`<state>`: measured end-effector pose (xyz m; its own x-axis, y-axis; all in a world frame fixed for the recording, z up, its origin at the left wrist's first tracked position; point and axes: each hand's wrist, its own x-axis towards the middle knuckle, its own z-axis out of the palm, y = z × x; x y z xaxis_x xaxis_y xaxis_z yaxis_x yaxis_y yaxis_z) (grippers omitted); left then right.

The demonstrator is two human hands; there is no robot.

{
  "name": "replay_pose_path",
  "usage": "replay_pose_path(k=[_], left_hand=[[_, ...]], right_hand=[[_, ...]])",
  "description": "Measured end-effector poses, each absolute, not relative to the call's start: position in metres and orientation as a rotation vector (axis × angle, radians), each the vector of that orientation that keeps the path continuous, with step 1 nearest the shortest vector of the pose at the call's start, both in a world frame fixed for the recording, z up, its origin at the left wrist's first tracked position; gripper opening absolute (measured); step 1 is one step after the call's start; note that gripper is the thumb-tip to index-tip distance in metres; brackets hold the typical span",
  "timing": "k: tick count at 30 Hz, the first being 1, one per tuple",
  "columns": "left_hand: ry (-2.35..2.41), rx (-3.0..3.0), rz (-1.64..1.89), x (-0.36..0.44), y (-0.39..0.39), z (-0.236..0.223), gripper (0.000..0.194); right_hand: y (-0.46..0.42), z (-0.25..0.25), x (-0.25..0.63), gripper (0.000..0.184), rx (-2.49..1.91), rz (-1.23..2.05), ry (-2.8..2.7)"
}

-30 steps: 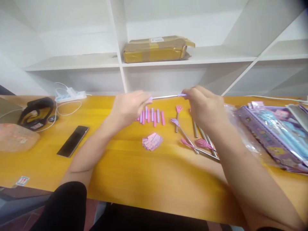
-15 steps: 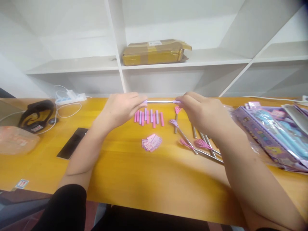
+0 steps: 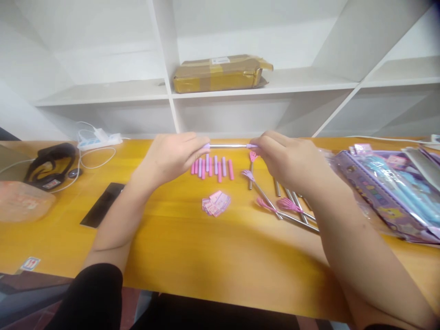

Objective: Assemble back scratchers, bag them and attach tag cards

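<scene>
Between my two hands a back scratcher [image 3: 227, 146] is held level above the table, its silver rod showing in the gap. My left hand [image 3: 179, 149] is closed on its purple left end. My right hand [image 3: 280, 158] grips the purple piece at the other end, and the fingers hide most of it. Below lies a row of pink and purple tubes [image 3: 220, 172]. Several back scratchers with hand-shaped heads, such as a pink one [image 3: 288, 205] and a purple one [image 3: 248, 174], lie under my right forearm. A small pile of pink cards [image 3: 216, 203] sits nearer me.
At right, a purple printed box [image 3: 381, 201] holds blue items in plastic. A black phone [image 3: 103, 205], a black strap device [image 3: 51, 165], a translucent container [image 3: 24, 200] and a white power strip [image 3: 99, 141] are at left. A taped carton [image 3: 218, 75] stands on the shelf.
</scene>
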<state>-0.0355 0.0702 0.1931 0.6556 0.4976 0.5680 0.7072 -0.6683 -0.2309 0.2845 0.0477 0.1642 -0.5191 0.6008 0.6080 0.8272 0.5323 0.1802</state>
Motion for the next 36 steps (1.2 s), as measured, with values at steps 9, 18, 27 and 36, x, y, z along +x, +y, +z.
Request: replay_pose_path(k=[9, 18, 27, 36], left_hand=[[-0.925, -2.44, -0.679, -0.0348, 0.0698, 0.1927, 0.03], [-0.964, -2.271, -0.798, -0.0355, 0.0666, 0.1959, 0.02], [-0.956, -2.29, -0.793, -0.0352, 0.0669, 0.1946, 0.019], [-0.973, -2.307, -0.77, -0.0334, 0.0621, 0.1974, 0.015]], right_hand=[[0.0473, 0.1638, 0.2841, 0.028, -1.167, -0.646, -2.295], [0.0465, 0.158, 0.2828, 0.021, -1.062, -0.624, -2.344], [0.046, 0.1612, 0.2809, 0.028, -1.044, -0.625, -2.325], [0.0443, 0.1614, 0.2809, 0.027, -1.023, -0.623, -2.313]])
